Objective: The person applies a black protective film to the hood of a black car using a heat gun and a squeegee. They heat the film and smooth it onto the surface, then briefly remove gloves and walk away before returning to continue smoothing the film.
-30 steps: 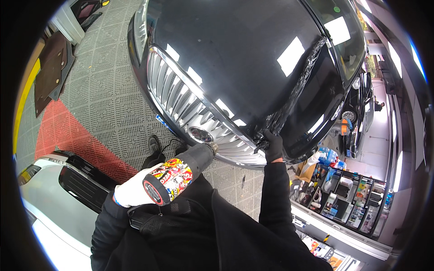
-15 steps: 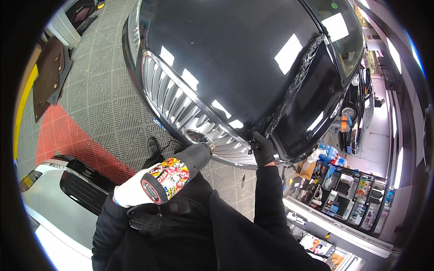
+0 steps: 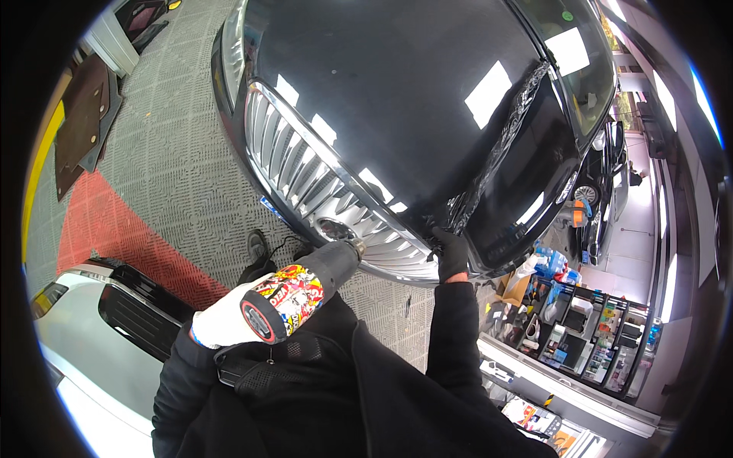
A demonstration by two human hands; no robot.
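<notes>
My left hand (image 3: pixel 221 322), in a white glove, is closed around a heat gun (image 3: pixel 309 286) with a black barrel and colourful stickers. Its metal nozzle points at the chrome grille (image 3: pixel 305 179) of a black car, close to the round badge. Most of the left fingers are hidden behind the gun's body. My right hand (image 3: pixel 453 256), black-gloved, is closed at the front corner of the hood (image 3: pixel 366 99), beside the grille's right end. It grips the edge of a glossy black film (image 3: pixel 500 141), which runs in a crumpled strip up toward the windshield.
Behind me on the left stands a white car (image 3: pixel 84 320). Dark floor mats (image 3: pixel 80 118) hang at the far left. To the right are a bench tray (image 3: pixel 588 336) full of small goods, a cardboard box (image 3: pixel 519 288) and another black car (image 3: pixel 603 191). Grey grating (image 3: pixel 168 160) covers the floor.
My right hand has shifted slightly to the right, and the film above it is bunched more widely. The heat gun stays almost where it was. The view has moved a little.
</notes>
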